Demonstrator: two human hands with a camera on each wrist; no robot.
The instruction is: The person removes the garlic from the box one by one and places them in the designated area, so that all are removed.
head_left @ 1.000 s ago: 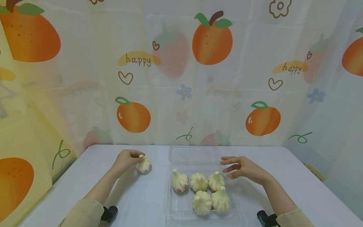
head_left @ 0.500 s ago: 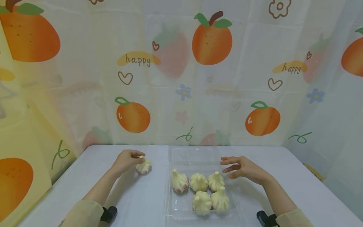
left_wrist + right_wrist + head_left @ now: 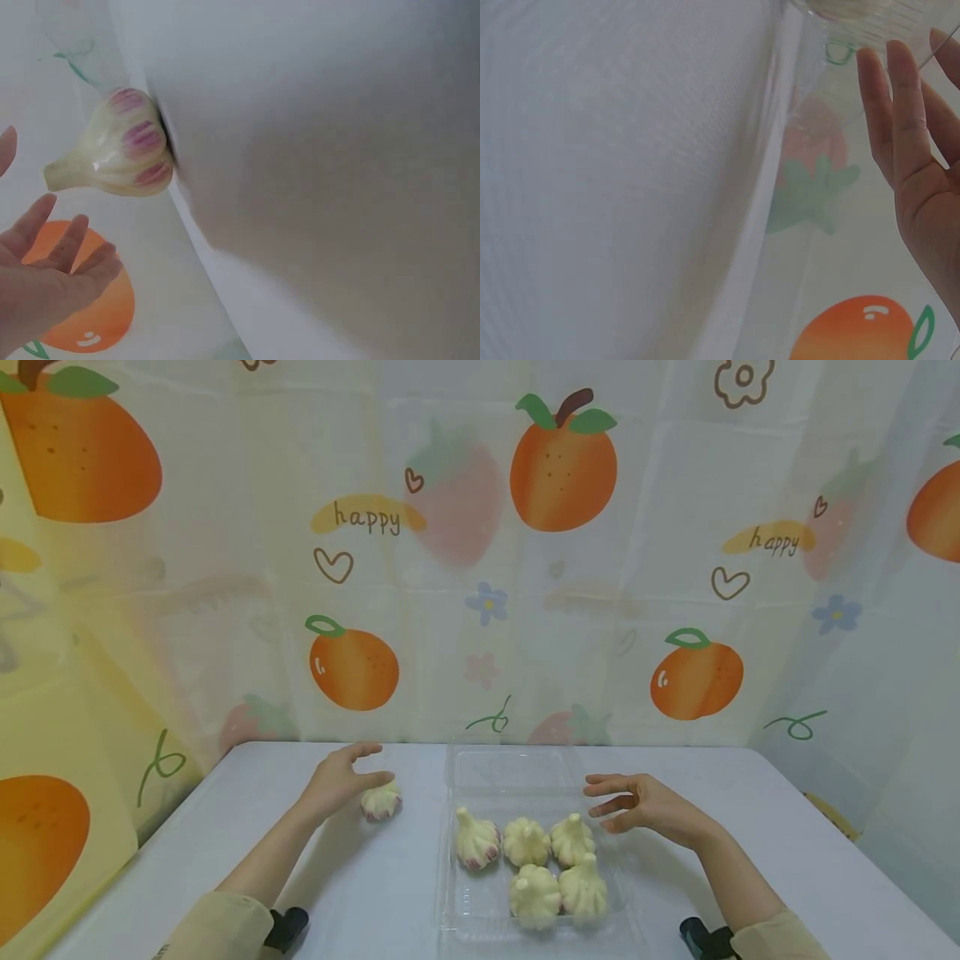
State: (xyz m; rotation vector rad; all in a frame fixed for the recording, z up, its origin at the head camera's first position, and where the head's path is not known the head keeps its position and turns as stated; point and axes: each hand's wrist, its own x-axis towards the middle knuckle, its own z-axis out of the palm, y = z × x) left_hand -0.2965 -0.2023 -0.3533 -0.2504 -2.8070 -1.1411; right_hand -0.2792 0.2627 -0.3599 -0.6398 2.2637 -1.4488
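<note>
On the table's left side a garlic bulb (image 3: 382,802) stands upright, purple streaks on its skin. My left hand (image 3: 341,783) hovers around its top, thumb and fingers spread apart. In the left wrist view the fingers are clear of the garlic bulb (image 3: 124,146). A clear plastic box (image 3: 487,928) lies open in the middle, holding several garlic bulbs: one (image 3: 476,840) at its left, others grouped to the right. Beside the box's right wall my right hand (image 3: 645,806) is held with loosely bent fingers and nothing in them.
The white table (image 3: 360,893) runs back to a fruit-printed curtain (image 3: 450,568). The box's transparent lid (image 3: 512,770) lies at the back, behind the bulbs. Black straps (image 3: 288,927) are on both wrists.
My left hand has let go of the garlic bulb, its fingers spreading and lifting slightly. The bulb stays where it was. My right hand has not moved.
</note>
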